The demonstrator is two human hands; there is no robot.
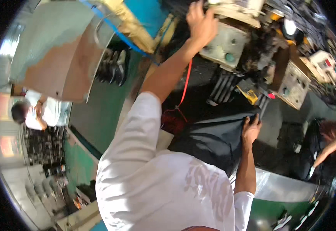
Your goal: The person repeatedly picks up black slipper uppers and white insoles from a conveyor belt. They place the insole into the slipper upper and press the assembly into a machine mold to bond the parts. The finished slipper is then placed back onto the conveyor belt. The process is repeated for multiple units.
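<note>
Black fabric [214,134] lies in folds across the dark bench in front of my body. My right hand [251,131] is at its right edge, with the fingers bent onto the cloth and holding it. My left arm is stretched far forward. At its end my left hand [202,24] is open, fingers apart, beside a pale metal machine box [225,46] with a green round knob. Whether the left fingertips touch the machine cannot be made out. A bright red-orange cord [186,84] hangs between the left forearm and the fabric.
Dark metal bars [222,89] and a yellow part [247,91] lie beyond the fabric. A second machine box [293,84] stands to the right. Another person's arm [329,151] works over dark material at the far right. A seated person [35,109] is at the far left.
</note>
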